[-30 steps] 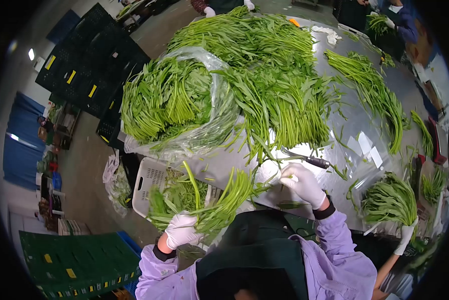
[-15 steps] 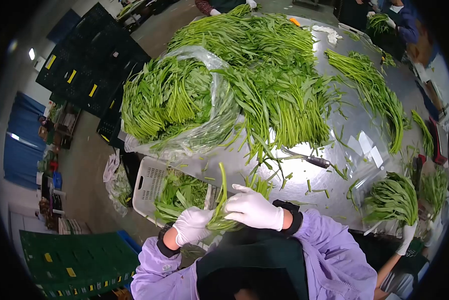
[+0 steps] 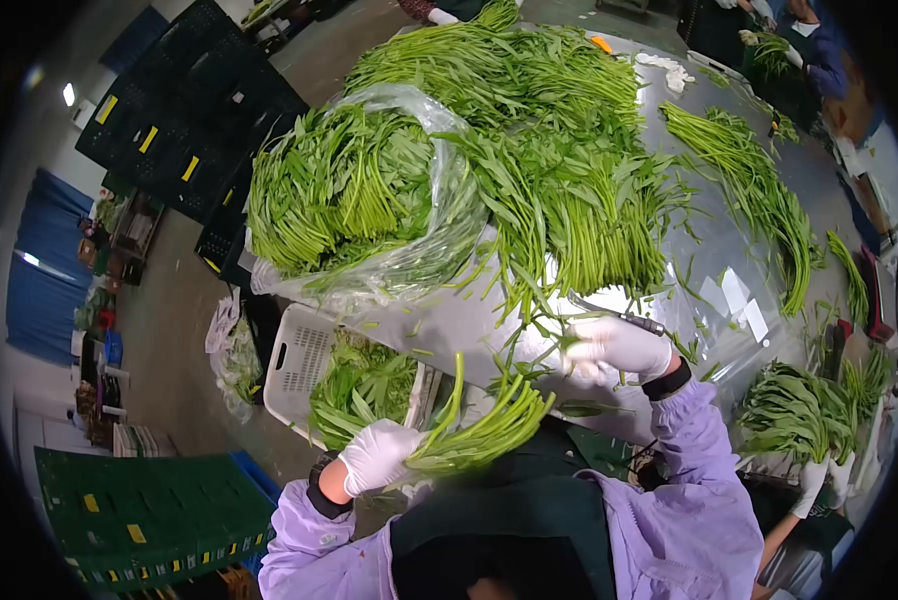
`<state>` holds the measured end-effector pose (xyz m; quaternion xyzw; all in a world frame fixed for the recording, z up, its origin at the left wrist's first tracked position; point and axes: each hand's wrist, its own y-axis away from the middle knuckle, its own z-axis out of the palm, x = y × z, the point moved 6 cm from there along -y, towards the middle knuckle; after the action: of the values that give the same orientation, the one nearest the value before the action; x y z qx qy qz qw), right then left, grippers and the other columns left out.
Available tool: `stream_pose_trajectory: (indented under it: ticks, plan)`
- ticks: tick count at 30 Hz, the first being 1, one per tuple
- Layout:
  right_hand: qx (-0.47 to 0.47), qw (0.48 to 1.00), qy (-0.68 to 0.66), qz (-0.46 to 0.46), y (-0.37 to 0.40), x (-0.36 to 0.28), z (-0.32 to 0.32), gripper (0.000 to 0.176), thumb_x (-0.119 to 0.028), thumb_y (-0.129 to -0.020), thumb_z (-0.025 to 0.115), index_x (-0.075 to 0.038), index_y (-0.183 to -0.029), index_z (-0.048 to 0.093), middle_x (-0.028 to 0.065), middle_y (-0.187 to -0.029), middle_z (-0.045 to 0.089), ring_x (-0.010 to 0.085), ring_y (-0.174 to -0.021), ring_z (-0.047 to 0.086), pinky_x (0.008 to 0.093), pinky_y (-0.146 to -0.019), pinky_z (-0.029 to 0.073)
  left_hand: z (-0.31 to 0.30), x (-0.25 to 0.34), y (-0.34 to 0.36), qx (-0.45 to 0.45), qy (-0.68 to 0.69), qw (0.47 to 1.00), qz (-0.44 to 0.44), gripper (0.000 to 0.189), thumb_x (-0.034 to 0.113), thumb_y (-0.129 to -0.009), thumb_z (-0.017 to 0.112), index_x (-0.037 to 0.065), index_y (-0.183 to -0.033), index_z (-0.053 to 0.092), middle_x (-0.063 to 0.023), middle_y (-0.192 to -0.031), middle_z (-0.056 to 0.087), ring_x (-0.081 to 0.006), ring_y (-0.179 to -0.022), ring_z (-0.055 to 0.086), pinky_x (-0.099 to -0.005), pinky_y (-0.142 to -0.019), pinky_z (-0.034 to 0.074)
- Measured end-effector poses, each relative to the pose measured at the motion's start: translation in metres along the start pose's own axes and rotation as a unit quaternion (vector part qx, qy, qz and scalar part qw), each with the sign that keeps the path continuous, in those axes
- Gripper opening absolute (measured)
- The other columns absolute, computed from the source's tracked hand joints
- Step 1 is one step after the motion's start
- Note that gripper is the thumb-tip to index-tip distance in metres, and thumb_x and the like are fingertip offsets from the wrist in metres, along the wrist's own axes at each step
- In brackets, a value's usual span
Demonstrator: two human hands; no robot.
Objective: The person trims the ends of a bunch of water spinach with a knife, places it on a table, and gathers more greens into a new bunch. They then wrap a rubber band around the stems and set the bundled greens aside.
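My left hand (image 3: 379, 457), in a white glove, is closed around a bunch of water spinach (image 3: 489, 432), the cut stems pointing right and one stem bending upward. My right hand (image 3: 619, 347), also gloved, is over the metal table's near part, beside the handle of a knife (image 3: 641, 322) lying there. Its fingers are smeared by motion, and a leafy green sprig (image 3: 541, 342) shows at their tips; I cannot tell whether they grip it. Beneath my left hand a white plastic crate (image 3: 294, 375) holds loose greens (image 3: 361, 385).
A large heap of water spinach (image 3: 599, 210) covers the table's middle, beside a clear plastic bag (image 3: 459, 200) full of more. Another bundle (image 3: 749, 190) lies to the right. A co-worker's gloved hands (image 3: 812, 487) hold greens at the right. Dark crates (image 3: 189, 110) are stacked at left.
My right hand has let go of the bunch and moved right, over the table beside the knife. My left hand keeps the bunch, its stems now fanned out to the right.
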<state>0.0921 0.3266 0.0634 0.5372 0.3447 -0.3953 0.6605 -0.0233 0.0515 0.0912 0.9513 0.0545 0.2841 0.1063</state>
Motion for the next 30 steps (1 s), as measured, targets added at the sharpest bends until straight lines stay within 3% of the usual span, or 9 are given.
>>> stream_pose_trajectory:
  ticks: [3, 5, 9, 10, 13, 16, 23, 27, 30]
  plan:
    - [0.123, 0.987, 0.037, -0.094, -0.009, -0.001, 0.002, 0.024, -0.02, -0.09, 0.058, -0.003, -0.107, 0.058, -0.0017, -0.079, 0.054, 0.0049, -0.058, 0.046, 0.0192, -0.05, 0.038, 0.003, -0.003, -0.001, -0.01, -0.004, 1.0, 0.004, 0.027, 0.018, -0.069, 0.072, 0.009, -0.092, 0.06, -0.0114, -0.07, 0.057, -0.0349, -0.068, 0.058, -0.0427, -0.061, 0.046]
    - [0.02, 0.978, 0.01, -0.209, -0.029, -0.011, 0.043, 0.04, -0.021, -0.089, 0.061, -0.002, -0.123, 0.051, -0.0017, -0.083, 0.053, 0.0049, -0.061, 0.045, 0.0196, -0.052, 0.039, 0.004, -0.003, -0.006, -0.022, -0.008, 1.0, 0.017, 0.027, 0.019, -0.069, 0.072, 0.009, -0.091, 0.06, -0.0115, -0.071, 0.057, -0.0352, -0.069, 0.057, -0.043, -0.061, 0.046]
    - [-0.216, 0.953, -0.116, -0.179, -0.042, -0.031, 0.102, 0.069, -0.012, -0.085, 0.062, -0.004, -0.143, 0.027, 0.0016, -0.109, 0.059, 0.0037, -0.064, 0.043, 0.0187, -0.054, 0.04, 0.009, -0.005, -0.013, -0.066, 0.039, 0.996, 0.036, 0.028, 0.021, -0.069, 0.074, 0.009, -0.091, 0.061, -0.0122, -0.074, 0.06, -0.0361, -0.07, 0.058, -0.0431, -0.062, 0.047]
    - [-0.277, 0.945, -0.094, -0.143, -0.049, -0.025, 0.11, 0.061, -0.008, -0.084, 0.062, -0.003, -0.139, 0.036, 0.0012, -0.14, 0.043, 0.0042, -0.065, 0.043, 0.0187, -0.057, 0.04, 0.01, -0.005, -0.014, -0.081, 0.063, 0.993, 0.05, 0.029, 0.022, -0.069, 0.074, 0.009, -0.092, 0.061, -0.0126, -0.075, 0.061, -0.0364, -0.071, 0.059, -0.0431, -0.062, 0.047]
    - [-0.277, 0.956, -0.005, -0.092, -0.059, -0.016, 0.116, 0.047, -0.02, -0.082, 0.067, 0.0, -0.122, 0.053, -0.0009, -0.099, 0.063, 0.004, -0.057, 0.046, 0.019, -0.052, 0.04, 0.002, 0.006, -0.017, -0.092, 0.09, 0.991, 0.042, 0.031, 0.022, -0.069, 0.076, 0.009, -0.095, 0.062, -0.0139, -0.077, 0.062, -0.037, -0.07, 0.059, -0.0428, -0.062, 0.048]
    - [-0.206, 0.973, 0.036, -0.102, -0.063, -0.015, 0.108, 0.034, -0.016, -0.082, 0.07, 0.0, -0.109, 0.059, -0.0021, -0.088, 0.063, 0.0029, -0.065, 0.049, 0.019, -0.056, 0.041, 0.01, -0.001, -0.013, -0.113, 0.123, 0.986, 0.031, 0.034, 0.02, -0.07, 0.076, 0.009, -0.099, 0.062, -0.0141, -0.078, 0.063, -0.0371, -0.07, 0.06, -0.0419, -0.062, 0.048]
    - [-0.229, 0.957, 0.159, -0.085, -0.06, -0.015, 0.097, 0.031, -0.021, -0.08, 0.073, -0.001, -0.1, 0.061, 0.001, -0.084, 0.065, 0.0071, -0.065, 0.053, 0.0237, -0.058, 0.043, 0.013, -0.003, -0.009, -0.122, 0.185, 0.975, 0.016, 0.033, 0.017, -0.072, 0.075, 0.009, -0.101, 0.062, -0.0136, -0.084, 0.065, -0.0368, -0.074, 0.061, -0.0402, -0.064, 0.049]
    - [-0.197, 0.929, 0.187, -0.251, -0.071, -0.007, 0.099, 0.03, -0.023, -0.081, 0.072, 0.0, -0.096, 0.06, 0.0032, -0.078, 0.059, 0.0125, -0.065, 0.052, 0.0288, -0.059, 0.043, 0.017, -0.007, -0.007, -0.128, 0.191, 0.973, 0.014, 0.034, 0.017, -0.072, 0.075, 0.009, -0.103, 0.062, -0.0139, -0.086, 0.065, -0.0372, -0.075, 0.061, -0.0405, -0.064, 0.049]
    - [-0.252, 0.937, 0.197, -0.141, -0.066, -0.007, 0.101, 0.027, -0.022, -0.082, 0.07, 0.001, -0.093, 0.06, 0.0027, -0.072, 0.053, 0.0117, -0.062, 0.05, 0.0285, -0.056, 0.041, 0.017, -0.006, -0.007, -0.128, 0.173, 0.976, 0.018, 0.037, 0.018, -0.072, 0.075, 0.008, -0.105, 0.061, -0.0143, -0.088, 0.065, -0.0377, -0.077, 0.061, -0.0407, -0.065, 0.049]
